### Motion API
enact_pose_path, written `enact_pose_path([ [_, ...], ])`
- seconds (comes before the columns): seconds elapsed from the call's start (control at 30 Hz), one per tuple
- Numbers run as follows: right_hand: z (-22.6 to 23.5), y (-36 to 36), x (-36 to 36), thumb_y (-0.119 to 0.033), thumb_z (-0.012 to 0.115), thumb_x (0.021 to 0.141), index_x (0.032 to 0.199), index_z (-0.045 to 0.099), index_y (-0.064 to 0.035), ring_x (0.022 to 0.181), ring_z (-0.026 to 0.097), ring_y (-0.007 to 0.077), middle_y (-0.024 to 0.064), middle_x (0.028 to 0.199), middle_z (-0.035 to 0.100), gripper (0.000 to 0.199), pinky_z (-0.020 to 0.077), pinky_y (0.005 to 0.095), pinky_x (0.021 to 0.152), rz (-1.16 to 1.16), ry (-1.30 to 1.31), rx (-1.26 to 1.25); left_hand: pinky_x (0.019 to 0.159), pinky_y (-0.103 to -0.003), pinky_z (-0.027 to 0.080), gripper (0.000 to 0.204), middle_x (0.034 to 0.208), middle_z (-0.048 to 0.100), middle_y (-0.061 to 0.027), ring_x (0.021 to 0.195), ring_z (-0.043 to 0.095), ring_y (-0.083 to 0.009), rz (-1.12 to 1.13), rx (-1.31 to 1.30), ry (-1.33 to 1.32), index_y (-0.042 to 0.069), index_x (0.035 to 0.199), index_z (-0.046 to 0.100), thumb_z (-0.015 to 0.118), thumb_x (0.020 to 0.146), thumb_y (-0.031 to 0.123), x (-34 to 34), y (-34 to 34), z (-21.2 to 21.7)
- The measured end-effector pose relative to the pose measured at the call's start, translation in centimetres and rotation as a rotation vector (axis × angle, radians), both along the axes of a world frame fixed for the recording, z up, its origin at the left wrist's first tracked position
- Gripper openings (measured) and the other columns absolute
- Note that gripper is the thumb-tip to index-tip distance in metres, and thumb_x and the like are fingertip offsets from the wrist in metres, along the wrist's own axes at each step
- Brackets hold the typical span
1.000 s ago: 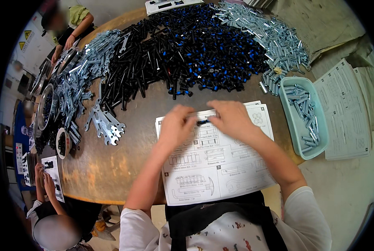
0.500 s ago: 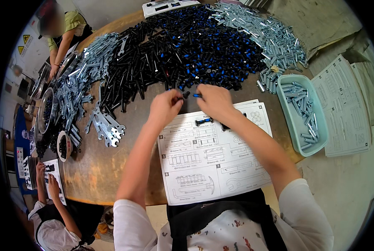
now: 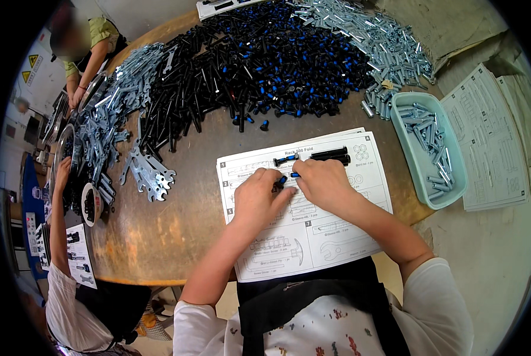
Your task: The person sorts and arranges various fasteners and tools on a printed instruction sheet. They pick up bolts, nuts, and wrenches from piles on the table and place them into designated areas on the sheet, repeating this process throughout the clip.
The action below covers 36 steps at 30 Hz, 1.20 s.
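Over the printed parts sheet [image 3: 366, 219], both hands work close together. My left hand [image 3: 256, 196] has its fingers curled at a short black bolt with blue thread [image 3: 281, 181], the thumb reaching out beside it. Opposite, my right hand [image 3: 325, 184] pinches another blue-threaded bolt [image 3: 295, 175], mostly covered by the fingers. Just beyond the fingertips, short black-and-blue bolts [image 3: 286, 160] lie on the upper part of the sheet. To their right rest two long black bolts [image 3: 330, 155], side by side.
A heap of black bolts [image 3: 241, 71] spreads across the far table, with silver sleeves [image 3: 390, 47] at the far right. Flat wrenches [image 3: 149, 175] lie left. A pale green bin [image 3: 460, 178] of sleeves stands right. Co-workers' arms [image 3: 59, 219] reach in at left.
Both hands have drawn back from the edge of the bolt heap to the sheet, bringing bolts. At left, a co-worker's hand has moved from their sheet up to the containers.
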State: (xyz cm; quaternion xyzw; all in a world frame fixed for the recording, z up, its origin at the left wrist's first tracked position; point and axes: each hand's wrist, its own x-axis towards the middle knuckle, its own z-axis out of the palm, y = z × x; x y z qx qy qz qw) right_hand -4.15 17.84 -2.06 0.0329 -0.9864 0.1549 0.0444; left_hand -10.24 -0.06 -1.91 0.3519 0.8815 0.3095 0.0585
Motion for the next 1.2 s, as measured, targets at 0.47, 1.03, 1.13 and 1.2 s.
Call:
enact_pose_path([
  [0.47,1.7,1.6,-2.0,-0.015,0.064,0.086,0.110,0.065,-0.0109,0.072,0.068,0.0311,0.0092,0.078,0.069,0.024,0.0516,0.0443,0.068,-0.091,0.067,-0.204,0.063,-0.038,0.051,0.022,0.090,0.063,-0.0102,0.069,0.064,-0.0290,0.085,0.123,0.211,0.008,0.107,0.068,0.068,0.086,0.017,-3.8,-0.2,-0.6],
  [1.03,-2.6,0.3,-11.8,-0.010,0.062,0.083,0.099,0.071,-0.0073,0.080,0.067,0.0288,0.0097,0.091,0.069,0.018,0.0536,0.0388,0.073,0.080,0.227,-0.242,0.066,-0.039,0.050,0.015,0.082,0.066,-0.0117,0.071,0.064,-0.0289,0.071,0.007,0.263,0.004,0.094,0.066,0.070,0.083,0.012,-12.0,-0.7,-0.1],
  [1.13,1.4,0.7,-6.5,-0.009,0.070,0.084,0.096,0.069,-0.0015,0.065,0.063,0.0114,0.0071,0.075,0.069,0.015,0.0509,0.0282,0.060,-0.090,-0.014,-0.798,0.061,-0.030,0.049,0.018,0.081,0.069,-0.0089,0.066,0.060,-0.0151,0.094,0.037,-0.177,0.002,0.098,0.069,0.072,0.085,0.014,-5.3,-2.7,1.5],
  [1.2,1.9,1.2,-3.8,-0.007,0.071,0.084,0.097,0.068,0.0009,0.067,0.061,0.0085,0.0051,0.076,0.067,0.015,0.0498,0.0246,0.058,-0.131,-0.405,-1.278,0.063,-0.028,0.050,0.019,0.080,0.069,-0.0067,0.066,0.059,-0.0106,0.063,0.070,-0.357,0.001,0.100,0.069,0.072,0.086,0.013,-0.7,-4.2,1.2],
])
